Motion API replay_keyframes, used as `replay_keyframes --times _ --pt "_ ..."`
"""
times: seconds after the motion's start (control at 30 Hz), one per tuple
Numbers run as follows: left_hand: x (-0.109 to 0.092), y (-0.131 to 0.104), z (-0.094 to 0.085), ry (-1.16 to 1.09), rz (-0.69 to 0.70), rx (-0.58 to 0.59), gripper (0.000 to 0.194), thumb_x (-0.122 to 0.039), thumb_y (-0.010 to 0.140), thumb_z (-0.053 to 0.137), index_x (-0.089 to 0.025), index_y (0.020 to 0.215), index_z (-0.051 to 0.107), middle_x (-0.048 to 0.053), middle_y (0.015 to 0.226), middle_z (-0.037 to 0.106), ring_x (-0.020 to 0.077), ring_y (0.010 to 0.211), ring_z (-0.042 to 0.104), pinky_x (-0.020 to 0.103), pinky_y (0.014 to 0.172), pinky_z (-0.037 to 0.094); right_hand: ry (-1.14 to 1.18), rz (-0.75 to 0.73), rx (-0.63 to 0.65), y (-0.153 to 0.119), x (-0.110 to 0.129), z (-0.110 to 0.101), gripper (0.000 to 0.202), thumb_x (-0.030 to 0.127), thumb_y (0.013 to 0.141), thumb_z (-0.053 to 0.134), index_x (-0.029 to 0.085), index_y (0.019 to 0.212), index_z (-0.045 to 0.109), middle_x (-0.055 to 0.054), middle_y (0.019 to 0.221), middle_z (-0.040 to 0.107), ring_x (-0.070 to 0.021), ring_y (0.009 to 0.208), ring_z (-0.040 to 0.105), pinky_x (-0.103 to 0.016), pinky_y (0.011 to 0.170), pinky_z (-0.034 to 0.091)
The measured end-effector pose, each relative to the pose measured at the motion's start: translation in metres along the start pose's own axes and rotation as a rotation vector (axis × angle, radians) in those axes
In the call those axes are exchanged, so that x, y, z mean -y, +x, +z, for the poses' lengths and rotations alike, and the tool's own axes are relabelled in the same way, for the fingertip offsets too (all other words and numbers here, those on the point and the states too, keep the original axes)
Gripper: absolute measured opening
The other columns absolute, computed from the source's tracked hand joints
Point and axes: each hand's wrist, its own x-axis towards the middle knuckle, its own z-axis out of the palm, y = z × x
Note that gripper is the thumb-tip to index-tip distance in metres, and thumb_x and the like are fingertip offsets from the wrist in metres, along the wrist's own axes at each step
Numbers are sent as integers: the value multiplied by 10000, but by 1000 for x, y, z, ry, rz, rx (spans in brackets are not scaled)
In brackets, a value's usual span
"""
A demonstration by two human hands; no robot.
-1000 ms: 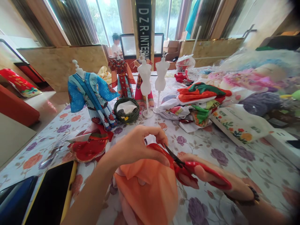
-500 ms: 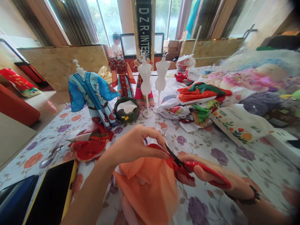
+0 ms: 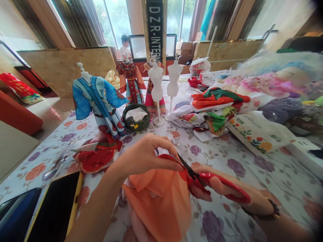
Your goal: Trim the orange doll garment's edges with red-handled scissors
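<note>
My left hand [image 3: 148,153] pinches the red edge of an orange cloth [image 3: 161,201] between thumb and fingers, near the middle of the view. The cloth hangs down toward the front of the table. My right hand [image 3: 218,186] holds red-handled scissors [image 3: 236,194] with dark blades. The blades point up and left and lie at the red edge, just beside my left fingertips. Part of the red fabric shows below the blades, by my right fingers. Whether the blades are parted is hard to tell.
Behind my hands stand a wire basket [image 3: 136,117], two bare mannequins [image 3: 155,80] and a blue-robed doll form [image 3: 93,97]. Red cloth [image 3: 97,158] and a yellow-edged phone [image 3: 54,205] lie left. Folded clothes [image 3: 212,107] sit right. A person [image 3: 125,48] is beyond the table.
The scissors' handles have shifted very slightly right with my right hand. My left hand keeps its hold on the cloth.
</note>
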Motion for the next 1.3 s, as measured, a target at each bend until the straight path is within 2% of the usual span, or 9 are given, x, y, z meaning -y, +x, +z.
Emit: replay_keyframes --times 0.37,0.5,0.63,0.8,1.0,1.2,1.3 --pt "1 0 0 47 19 -16 82 -236 721 752 -159 731 722 13 729 675 116 719 576 225 692 460 -7 -5 -33 -1 -15 -4 485 627 887 416 189 1062 527 29 639 395 -147 578 356 -305 582 323" --pt "0 0 -1 40 28 -20 75 -229 722 751 -160 730 722 11 725 672 113 719 573 222 693 459 14 -39 -9 -1 -19 -5 447 593 917 409 185 1067 513 36 637 410 -138 581 348 -297 587 301" --pt "0 0 -1 58 27 -29 75 -223 720 753 -156 731 720 8 714 659 108 713 557 220 684 449 84 -77 -38 -1 -22 -2 390 575 912 444 204 1002 523 47 632 401 -122 554 331 -277 552 277" --pt "-2 -1 0 109 18 -50 87 -235 716 757 -157 721 719 7 709 648 107 697 547 220 668 438 69 -12 -84 -2 -20 -1 371 564 894 489 203 955 546 50 600 403 -125 542 341 -293 569 299" --pt "-4 -2 0 145 8 -56 129 -285 723 751 -160 710 719 8 700 640 114 695 542 228 664 431 -41 58 -171 -4 -17 -3 438 602 865 510 183 946 609 33 587 438 -132 541 382 -303 570 365" --pt "-6 -3 1 149 6 -54 105 -251 715 759 -154 714 720 1 698 632 103 687 540 217 659 427 -53 33 -150 -2 -18 -3 455 627 856 506 191 946 601 48 555 419 -118 519 356 -283 539 349" --pt "-6 -3 1 140 9 -57 113 -258 717 758 -151 713 721 -3 694 628 98 684 540 208 654 427 -51 14 -69 3 -16 -3 516 684 835 471 179 826 576 61 528 372 -101 485 295 -269 497 285"
